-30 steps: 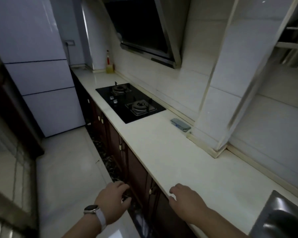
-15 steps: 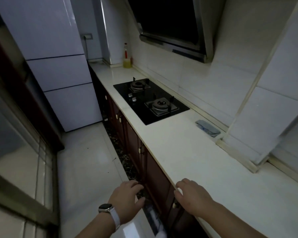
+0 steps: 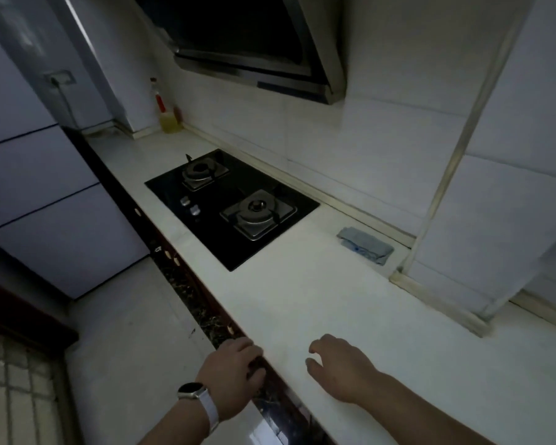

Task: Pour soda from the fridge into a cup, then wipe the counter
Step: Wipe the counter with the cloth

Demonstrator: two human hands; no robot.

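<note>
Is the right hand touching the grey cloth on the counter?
Apart. In the head view, the right hand is near the counter's front edge, and the grey cloth lies far off by the wall, with bare counter between.

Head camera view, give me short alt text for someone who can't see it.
Two bare hands, the left hand wearing a watch and the right hand, reach over the front edge of a pale counter. Further along sit a black two-burner stove and a folded grey cloth, with the fridge at the far end.
</note>
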